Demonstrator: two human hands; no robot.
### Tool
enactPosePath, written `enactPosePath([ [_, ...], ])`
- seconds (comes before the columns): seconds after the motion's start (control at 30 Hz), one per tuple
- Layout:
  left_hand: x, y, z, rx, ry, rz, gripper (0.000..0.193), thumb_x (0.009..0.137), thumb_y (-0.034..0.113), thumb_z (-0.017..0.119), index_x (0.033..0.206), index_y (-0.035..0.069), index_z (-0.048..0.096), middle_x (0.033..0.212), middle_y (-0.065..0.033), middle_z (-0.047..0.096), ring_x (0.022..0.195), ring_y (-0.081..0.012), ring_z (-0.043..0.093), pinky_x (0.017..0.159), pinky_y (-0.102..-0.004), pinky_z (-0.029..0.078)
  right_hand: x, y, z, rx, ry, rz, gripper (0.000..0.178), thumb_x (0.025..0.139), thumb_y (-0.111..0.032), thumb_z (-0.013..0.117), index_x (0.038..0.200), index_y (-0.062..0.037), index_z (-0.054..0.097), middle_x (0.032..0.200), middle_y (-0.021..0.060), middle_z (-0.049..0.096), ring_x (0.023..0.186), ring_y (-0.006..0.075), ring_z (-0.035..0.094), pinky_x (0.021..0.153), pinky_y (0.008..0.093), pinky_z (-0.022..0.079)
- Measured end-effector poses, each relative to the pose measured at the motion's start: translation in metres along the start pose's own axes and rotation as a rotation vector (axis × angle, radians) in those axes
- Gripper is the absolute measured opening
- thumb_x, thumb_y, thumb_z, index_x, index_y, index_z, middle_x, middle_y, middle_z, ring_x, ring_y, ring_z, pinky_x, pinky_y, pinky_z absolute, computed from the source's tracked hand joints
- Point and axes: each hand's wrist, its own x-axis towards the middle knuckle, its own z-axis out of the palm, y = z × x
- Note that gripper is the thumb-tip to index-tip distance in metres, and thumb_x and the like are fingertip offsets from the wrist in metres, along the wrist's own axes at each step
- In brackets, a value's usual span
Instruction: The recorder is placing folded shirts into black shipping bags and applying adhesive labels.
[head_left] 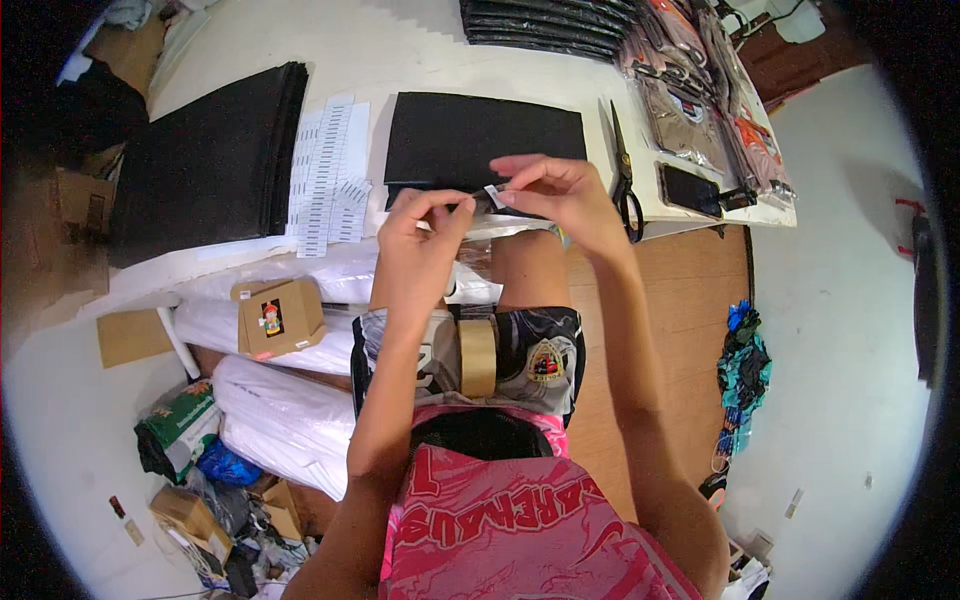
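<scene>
Two bare hands meet over the near edge of a pale counter (420, 50). Between them is a small white slip (492, 196), probably paper or a label. The right grip (567, 203) pinches it at one end between thumb and forefinger, other fingers lifted. The left grip (425, 238) is narrow, thumb and forefinger drawn together just beside the slip; whether they hold anything cannot be told. Just beyond both grips lies a flat black package (485, 135). Left of the left grip are printed white strips (328, 175), then a black stack (215, 165); right of the right grip are scissors (622, 170) and, farther off, a dark phone (690, 190). The slip looks very light, thin and limp, likely to crease, tear or cling to skin if it is sticky; its edge or corner seems the safest hold. Fingertips cover part of it, any print is too small to make out, and a dim greyish patch between the hands is unclear.
</scene>
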Motion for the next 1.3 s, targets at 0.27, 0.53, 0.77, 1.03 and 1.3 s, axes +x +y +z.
enactPosePath([
  [0.27,0.02,0.024,-0.017,0.179,-0.177,0.089,0.009,0.081,0.006,0.067,0.088,0.001,0.067,0.081,-0.0057,0.067,0.073,-0.0116,0.061,0.062,-0.0256,0.045,-0.025,0.013,0.036,0.419,0.305,0.006,0.024,0.078,0.005,0.069,0.101,-0.0004,0.064,0.091,0.0091,0.07,0.083,0.0115,0.065,0.077,0.0226,0.05],
  [0.53,0.05,0.041,-0.006,0.527,-0.545,0.263,0.018,0.083,0.002,0.063,0.101,0.002,0.064,0.077,-0.0101,0.065,0.07,-0.0173,0.061,0.069,-0.0297,0.048,-0.044,0.043,0.061,0.643,0.54,0.146,0.018,0.084,-0.006,0.067,0.102,-0.0008,0.065,0.09,0.0086,0.069,0.082,0.0135,0.065,0.072,0.0261,0.052],
  [0.77,0.091,0.032,0.011,0.789,-0.751,0.478,0.034,0.081,0.001,0.062,0.114,0.008,0.057,0.076,-0.011,0.059,0.074,-0.0275,0.057,0.071,-0.0386,0.046,-0.031,0.064,0.091,0.961,0.698,0.276,0.018,0.084,-0.015,0.07,0.1,-0.0076,0.067,0.09,-0.001,0.064,0.08,0.0097,0.058,0.068,0.0263,0.047],
  [1.03,0.115,0.006,0.018,0.769,-0.832,0.485,0.033,0.078,0.0,0.064,0.11,0.006,0.057,0.074,-0.0115,0.059,0.067,-0.0251,0.058,0.065,-0.035,0.048,-0.016,0.074,0.119,1.209,0.88,0.357,0.024,0.085,-0.019,0.07,0.107,-0.01,0.064,0.086,-0.003,0.063,0.071,0.0065,0.056,0.062,0.0217,0.045],
  [1.3,0.111,0.005,0.008,0.563,-0.733,0.064,0.026,0.08,0.01,0.072,0.102,-0.001,0.064,0.081,-0.0081,0.066,0.075,-0.0124,0.061,0.067,-0.0256,0.048,-0.01,0.064,0.118,1.314,0.913,0.302,0.022,0.087,-0.017,0.068,0.107,-0.0092,0.064,0.084,-0.0041,0.062,0.07,0.005,0.055,0.06,0.0201,0.044],
])
